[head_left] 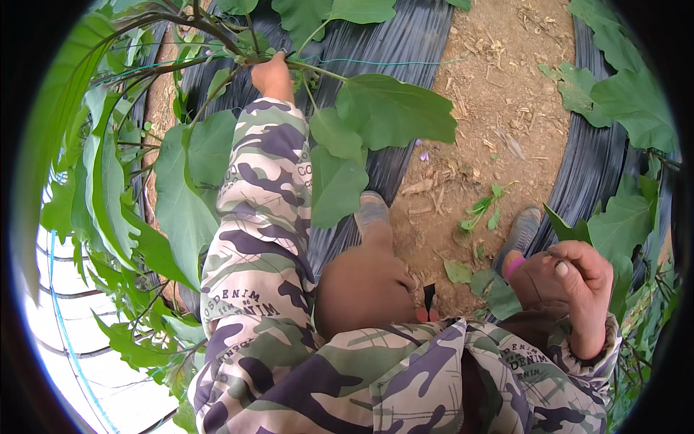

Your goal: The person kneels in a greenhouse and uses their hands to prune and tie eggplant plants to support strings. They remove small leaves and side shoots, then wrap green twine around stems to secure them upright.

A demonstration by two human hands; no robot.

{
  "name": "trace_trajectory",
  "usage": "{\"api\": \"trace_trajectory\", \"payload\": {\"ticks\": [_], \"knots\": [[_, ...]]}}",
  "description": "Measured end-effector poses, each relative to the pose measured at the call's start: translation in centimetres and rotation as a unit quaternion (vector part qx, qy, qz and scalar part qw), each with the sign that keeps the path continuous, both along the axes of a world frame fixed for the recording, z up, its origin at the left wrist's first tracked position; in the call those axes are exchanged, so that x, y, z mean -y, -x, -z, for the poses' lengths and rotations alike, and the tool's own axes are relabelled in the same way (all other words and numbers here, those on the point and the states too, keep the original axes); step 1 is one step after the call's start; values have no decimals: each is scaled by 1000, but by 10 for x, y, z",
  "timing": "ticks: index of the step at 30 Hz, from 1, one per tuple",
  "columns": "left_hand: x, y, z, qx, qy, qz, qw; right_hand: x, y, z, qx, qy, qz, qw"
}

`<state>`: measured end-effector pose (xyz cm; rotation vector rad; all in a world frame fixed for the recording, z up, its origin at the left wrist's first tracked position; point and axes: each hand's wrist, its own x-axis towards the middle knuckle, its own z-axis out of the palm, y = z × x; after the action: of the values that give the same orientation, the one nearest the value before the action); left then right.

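At the upper left, my left hand (273, 77) reaches in among the branches of an eggplant plant (396, 108). Its fingers are closed around a stem (235, 59) near a fork, though leaves and the hand itself partly hide the grip. A small dark tip shows beside the fingers; I cannot make out what it is. My right hand (585, 286) is raised at the lower right, over my bent knee. Its fingers are curled in toward the thumb, with nothing visible in them.
A green string (383, 63) runs across the plant. Black plastic film (578, 170) covers the beds on both sides of a dirt path (499, 108). My shoes (517, 237) stand beside pulled leaves (481, 210) on the path. More eggplant leaves (622, 224) crowd the right edge.
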<state>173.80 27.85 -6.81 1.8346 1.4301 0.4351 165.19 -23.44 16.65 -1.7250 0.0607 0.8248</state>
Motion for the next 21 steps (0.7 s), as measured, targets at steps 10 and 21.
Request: {"api": "trace_trajectory", "payload": {"ticks": [10,21], "knots": [[-21,-4,6,89,11,13,996,-2,-35,32,22,21,16,999],[-39,23,26,371,270,-31,888,-8,-50,52,12,32,23,999]]}}
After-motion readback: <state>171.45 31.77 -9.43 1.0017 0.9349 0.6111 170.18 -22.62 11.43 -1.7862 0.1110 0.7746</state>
